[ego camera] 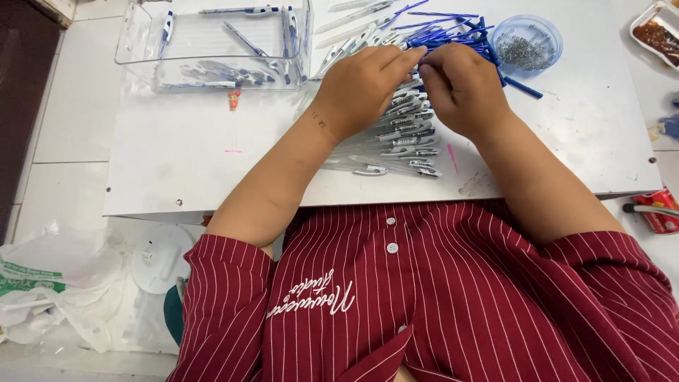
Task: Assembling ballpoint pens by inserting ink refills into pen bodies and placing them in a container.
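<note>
Blue refill (424,44) pinched betw. both hands' fingers (414,56), above pen barrels (403,134).

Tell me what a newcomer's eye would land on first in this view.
First, the left hand and right hand, fingertips meeting over a fanned row of clear pen barrels at the middle of the white board. Next, the blue refills behind the hands, a blue bowl to their right, and a clear tray upper left.

white board (177,163) as worktop, over pale tiled floor (64,120); dark furniture (18,106) at left edge.
</note>
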